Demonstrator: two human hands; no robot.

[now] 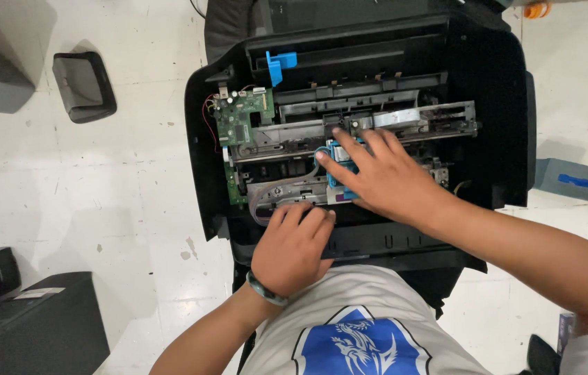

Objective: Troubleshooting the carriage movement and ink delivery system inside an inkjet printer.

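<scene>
An opened black printer (495, 104) lies on the floor in front of me with its cover off. Inside show a green circuit board (242, 121), a metal rail (419, 118) and a blue-sided print carriage (336, 182). My right hand (377, 177) lies flat over the carriage, fingers spread and pointing left, fingertips touching its blue part. My left hand (294, 243) rests on the printer's front edge, fingers curled onto the metal plate just below the carriage. A green bracelet sits on my left wrist. Whether either hand grips anything is hidden.
A blue plastic lever (279, 66) stands at the printer's back. On the white floor lie a grey tray piece (85, 87) at upper left, black boxes (37, 323) at lower left and a grey part with a blue handle (572, 179) at right.
</scene>
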